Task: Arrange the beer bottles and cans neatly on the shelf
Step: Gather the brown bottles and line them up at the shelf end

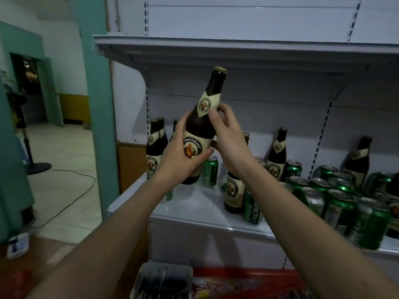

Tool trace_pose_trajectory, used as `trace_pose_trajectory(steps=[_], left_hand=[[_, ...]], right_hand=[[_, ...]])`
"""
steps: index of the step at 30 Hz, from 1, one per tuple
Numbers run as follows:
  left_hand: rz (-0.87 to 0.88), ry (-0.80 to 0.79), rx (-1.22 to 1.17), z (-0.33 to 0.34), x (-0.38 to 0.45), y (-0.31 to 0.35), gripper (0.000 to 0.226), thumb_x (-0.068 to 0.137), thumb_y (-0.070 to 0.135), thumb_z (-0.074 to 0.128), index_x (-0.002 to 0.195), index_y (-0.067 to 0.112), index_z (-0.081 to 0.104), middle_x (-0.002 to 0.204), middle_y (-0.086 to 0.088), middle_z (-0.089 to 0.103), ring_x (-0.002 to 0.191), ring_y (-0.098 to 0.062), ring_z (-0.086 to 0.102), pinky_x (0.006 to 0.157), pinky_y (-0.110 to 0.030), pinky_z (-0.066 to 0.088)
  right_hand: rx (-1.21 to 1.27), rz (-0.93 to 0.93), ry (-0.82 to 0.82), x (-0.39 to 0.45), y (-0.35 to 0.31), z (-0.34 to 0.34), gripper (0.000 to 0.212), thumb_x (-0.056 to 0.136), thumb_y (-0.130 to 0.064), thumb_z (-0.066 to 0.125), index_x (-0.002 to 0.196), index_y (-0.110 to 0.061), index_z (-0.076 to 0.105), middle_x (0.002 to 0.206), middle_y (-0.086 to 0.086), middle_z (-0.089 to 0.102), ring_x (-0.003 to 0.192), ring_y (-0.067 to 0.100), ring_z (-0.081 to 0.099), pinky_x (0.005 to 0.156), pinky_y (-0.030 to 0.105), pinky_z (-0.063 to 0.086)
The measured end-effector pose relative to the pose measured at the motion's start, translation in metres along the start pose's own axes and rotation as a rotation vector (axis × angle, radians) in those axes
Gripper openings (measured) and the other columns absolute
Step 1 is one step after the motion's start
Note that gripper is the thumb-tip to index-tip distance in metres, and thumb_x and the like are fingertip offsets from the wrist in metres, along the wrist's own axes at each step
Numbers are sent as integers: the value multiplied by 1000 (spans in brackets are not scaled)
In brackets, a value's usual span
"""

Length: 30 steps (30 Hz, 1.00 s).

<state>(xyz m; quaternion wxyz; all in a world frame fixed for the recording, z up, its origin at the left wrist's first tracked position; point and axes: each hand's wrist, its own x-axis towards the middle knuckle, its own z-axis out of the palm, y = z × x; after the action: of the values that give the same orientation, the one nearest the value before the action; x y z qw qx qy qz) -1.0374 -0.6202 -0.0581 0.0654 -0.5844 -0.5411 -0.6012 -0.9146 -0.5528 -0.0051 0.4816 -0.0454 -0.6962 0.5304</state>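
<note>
Behind held bottle [201, 134]: shelf [194, 203] crowded, standing bottles [155, 147], green cans [336, 190].

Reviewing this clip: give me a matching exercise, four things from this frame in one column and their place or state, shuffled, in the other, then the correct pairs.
Things:
1. held bottle
2. right hand
3. cluster of green cans
4. upper shelf

Places or states:
A. standing on the right part of the lower shelf
B. bare along its visible edge, above the bottles
C. tilted, lifted off the shelf, in both hands
D. gripping the bottle near its neck label

Pairs: 1-C, 2-D, 3-A, 4-B
</note>
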Motion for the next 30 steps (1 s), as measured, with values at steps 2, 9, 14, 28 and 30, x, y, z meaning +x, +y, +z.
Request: trace_pose_trajectory(steps=[2, 9, 14, 28, 30], left_hand=[[-20, 47, 25, -21, 4, -12, 92, 75, 49, 77, 144, 58, 18, 124, 43, 47, 117, 12, 53, 92, -21, 49], [-78, 101, 59, -89, 36, -61, 95, 78, 30, 81, 147, 47, 17, 136, 24, 50, 123, 2, 54, 96, -24, 49], [-186, 73, 39, -110, 47, -111, 95, 80, 19, 81, 149, 39, 19, 121, 38, 46, 111, 18, 52, 90, -14, 48], [-364, 57, -20, -100, 16, -217, 94, 67, 16, 90, 143, 32, 38, 129, 23, 57, 117, 7, 55, 95, -21, 50], [-386, 42, -28, -97, 8, -224, 93, 68, 17, 90, 143, 34, 37, 131, 20, 57, 120, 1, 56, 97, -30, 52]], right_hand=[[-24, 9, -45, 14, 0, 24, 42, 97, -36, 61, 133, -20, 49, 117, -1, 69, 101, 6, 69, 81, 28, 60], [-161, -24, -120, 71, 14, 95, 42, 93, -31, 68, 131, -18, 53, 113, 0, 67, 101, 9, 67, 83, 26, 59], [-212, 85, -147, 99, 49, 124, 49, 94, -32, 67, 136, -14, 51, 109, 4, 69, 95, 13, 70, 80, 28, 59], [-420, 259, -210, 119, 154, 139, 50, 82, -30, 81, 124, -14, 60, 117, 6, 68, 106, 21, 67, 94, 43, 56], [-461, 271, -208, 119, 162, 138, 50, 80, -30, 82, 122, -14, 62, 115, 4, 68, 104, 20, 66, 93, 42, 56]])
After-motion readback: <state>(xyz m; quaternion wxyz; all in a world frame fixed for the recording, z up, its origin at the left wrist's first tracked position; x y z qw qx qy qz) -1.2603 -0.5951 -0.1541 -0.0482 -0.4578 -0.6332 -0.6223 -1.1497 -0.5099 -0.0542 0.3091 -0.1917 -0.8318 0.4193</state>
